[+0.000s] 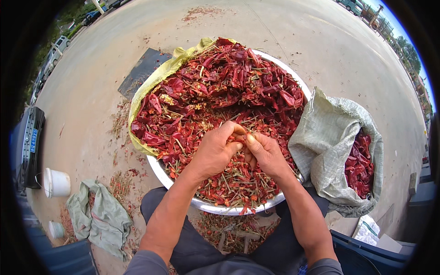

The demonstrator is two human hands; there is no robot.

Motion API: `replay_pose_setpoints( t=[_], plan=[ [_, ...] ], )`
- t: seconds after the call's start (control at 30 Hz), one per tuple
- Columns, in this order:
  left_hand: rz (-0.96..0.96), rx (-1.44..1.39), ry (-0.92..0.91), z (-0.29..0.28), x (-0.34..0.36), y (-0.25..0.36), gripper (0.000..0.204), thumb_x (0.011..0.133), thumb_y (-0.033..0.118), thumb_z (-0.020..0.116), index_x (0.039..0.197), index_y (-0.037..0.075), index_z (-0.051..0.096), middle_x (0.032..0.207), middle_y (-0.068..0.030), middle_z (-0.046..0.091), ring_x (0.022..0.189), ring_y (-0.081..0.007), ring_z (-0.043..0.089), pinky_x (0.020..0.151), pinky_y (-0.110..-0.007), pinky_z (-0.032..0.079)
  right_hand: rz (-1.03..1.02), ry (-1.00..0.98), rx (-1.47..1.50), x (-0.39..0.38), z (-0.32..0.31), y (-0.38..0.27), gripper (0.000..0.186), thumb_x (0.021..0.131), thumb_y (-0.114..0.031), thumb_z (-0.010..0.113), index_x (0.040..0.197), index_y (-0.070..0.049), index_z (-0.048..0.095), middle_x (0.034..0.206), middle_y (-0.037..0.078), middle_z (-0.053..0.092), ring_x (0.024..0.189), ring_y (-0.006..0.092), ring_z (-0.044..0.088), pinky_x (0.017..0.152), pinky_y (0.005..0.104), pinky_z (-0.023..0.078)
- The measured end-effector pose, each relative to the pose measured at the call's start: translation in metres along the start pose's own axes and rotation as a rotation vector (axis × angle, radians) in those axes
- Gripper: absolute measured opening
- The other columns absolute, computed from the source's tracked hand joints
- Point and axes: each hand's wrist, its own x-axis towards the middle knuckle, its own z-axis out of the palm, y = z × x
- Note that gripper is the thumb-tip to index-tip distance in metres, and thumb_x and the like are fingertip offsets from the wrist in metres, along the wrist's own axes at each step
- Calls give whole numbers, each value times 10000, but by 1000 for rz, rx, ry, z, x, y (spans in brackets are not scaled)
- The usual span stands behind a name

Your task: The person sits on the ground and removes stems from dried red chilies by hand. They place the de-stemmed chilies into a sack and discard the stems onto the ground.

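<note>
A wide white-rimmed basin [162, 178] full of broken dried red chillies [252, 91], stems and seeds sits before me, lined at the left with a yellow sack [143, 107]. Over its middle, my left hand [215, 151] and my right hand [264, 155] meet with fingertips closed on a small reddish piece of chilli [244, 139], partly hidden by the fingers. A pale woven sack [330, 146] leans against the basin's right side, its folded top showing more red chillies.
A dark mat [137, 68] lies behind the basin. At the left are a white bucket [57, 183], a crumpled greenish sack [105, 220] and a dark car [30, 146]. Parked vehicles line the far pavement [298, 27]. Scattered stems and flakes lie around my legs [270, 252].
</note>
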Motion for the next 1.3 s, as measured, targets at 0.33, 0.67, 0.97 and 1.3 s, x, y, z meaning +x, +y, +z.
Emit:
replay_pose_setpoints(
  t=[0.33,0.67,0.97,1.3],
  plan=[
    [82,63,-151,1,4,2,243,879,35,675,1114,5,625,947,-87,669,826,-169,634,722,-307,504,49,-55,-17,-8,-14,-15,419,1048,-382,483,877,-34,642,661,-17,565,561,47,515,482,210,414],
    [107,248,8,20,-65,10,234,852,49,711,1079,22,660,893,-108,673,788,-204,650,697,-319,505,-6,-63,-220,-59,12,-19,216,1000,-207,581,952,0,619,669,41,584,590,117,588,537,314,479],
    [-361,-305,-6,69,-179,28,269,944,101,665,1185,-12,627,909,0,649,763,-64,577,665,-231,478,-218,166,-349,-170,64,19,127,919,-66,668,1012,-10,602,786,161,619,668,295,635,605,368,502],
    [-250,37,63,97,-234,41,127,891,25,637,1010,-13,656,796,-118,665,684,-130,605,614,-294,476,-342,169,-843,-231,84,29,128,924,-108,629,916,-12,545,765,168,590,674,357,628,597,443,520]
  ],
)
